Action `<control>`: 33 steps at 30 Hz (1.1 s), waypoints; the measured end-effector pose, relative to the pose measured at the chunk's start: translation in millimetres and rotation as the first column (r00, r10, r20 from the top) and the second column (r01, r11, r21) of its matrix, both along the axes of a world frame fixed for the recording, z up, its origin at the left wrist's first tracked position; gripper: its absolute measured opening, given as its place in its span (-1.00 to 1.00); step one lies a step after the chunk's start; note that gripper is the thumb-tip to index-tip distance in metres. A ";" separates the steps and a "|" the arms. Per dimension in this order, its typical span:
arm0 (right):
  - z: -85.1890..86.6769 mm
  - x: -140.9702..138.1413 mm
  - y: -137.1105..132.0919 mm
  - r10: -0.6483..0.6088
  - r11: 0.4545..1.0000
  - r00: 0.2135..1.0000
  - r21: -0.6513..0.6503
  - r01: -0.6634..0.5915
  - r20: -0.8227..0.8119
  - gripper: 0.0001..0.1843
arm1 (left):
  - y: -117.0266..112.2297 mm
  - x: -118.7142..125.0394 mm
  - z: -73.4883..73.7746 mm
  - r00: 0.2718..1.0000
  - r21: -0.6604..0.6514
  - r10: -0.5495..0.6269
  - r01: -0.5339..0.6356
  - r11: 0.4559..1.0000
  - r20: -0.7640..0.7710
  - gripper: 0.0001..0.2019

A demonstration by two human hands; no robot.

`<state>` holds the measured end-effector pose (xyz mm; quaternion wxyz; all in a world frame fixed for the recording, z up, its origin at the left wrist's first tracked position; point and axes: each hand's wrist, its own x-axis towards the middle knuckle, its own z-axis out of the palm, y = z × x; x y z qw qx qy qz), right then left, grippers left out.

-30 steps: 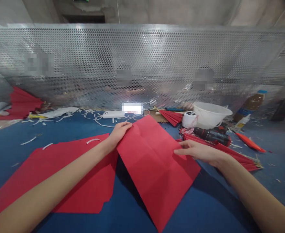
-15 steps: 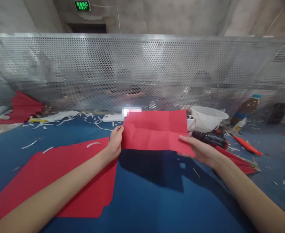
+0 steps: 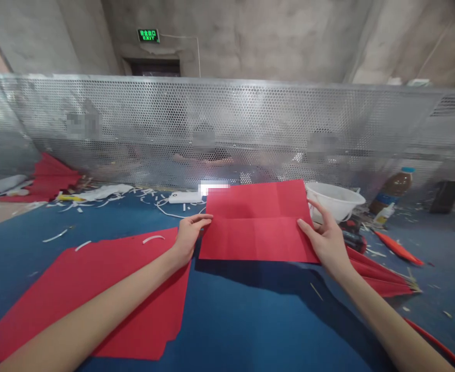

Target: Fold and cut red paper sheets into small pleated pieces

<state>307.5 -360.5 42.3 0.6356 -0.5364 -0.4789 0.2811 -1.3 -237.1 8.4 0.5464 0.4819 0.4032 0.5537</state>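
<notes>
A red sheet of paper (image 3: 256, 227) with crossing fold creases is held up above the blue tabletop (image 3: 258, 315), its shadow falling below it. My left hand (image 3: 188, 235) pinches its left edge between thumb and fingers. At the right edge, my right hand (image 3: 326, 235) grips it, thumb in front and fingers apart, partly behind the edge. Under my left forearm lies a stack of larger red sheets (image 3: 142, 305), with thin white paper strips on top. Beside my right wrist rests a pleated red paper piece (image 3: 382, 276) with a gathered end.
A white bowl (image 3: 338, 199) stands behind my right hand, near a brown drink bottle (image 3: 393, 191) and a small glue bottle (image 3: 384, 214). White paper scraps, a white power strip (image 3: 186, 197) and folded red paper (image 3: 52, 178) lie along the perforated metal screen (image 3: 231, 124).
The red sheet has been turned flatter toward me and its lower right corner straightened. My right hand has shifted its hold up along the right edge. The view has tilted upward.
</notes>
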 end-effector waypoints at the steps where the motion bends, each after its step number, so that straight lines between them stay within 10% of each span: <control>1: 0.7 0.6 -0.8 -0.001 1.000 1.000 0.010 0.001 0.015 -0.02 | 1.2 -1.0 0.4 1.000 0.021 0.010 -0.010 1.000 0.006 -0.72; 20: -2.5 29.3 3.3 -0.015 0.999 1.000 -0.040 0.016 0.026 -0.38 | 2.9 -9.0 21.7 0.996 0.104 -0.087 0.084 0.991 0.028 -0.54; 33: 3.6 30.9 -1.6 -0.073 0.996 0.988 -0.032 0.078 0.136 -0.55 | 11.7 -29.0 37.8 0.960 0.327 -0.072 0.162 0.931 -0.270 -0.72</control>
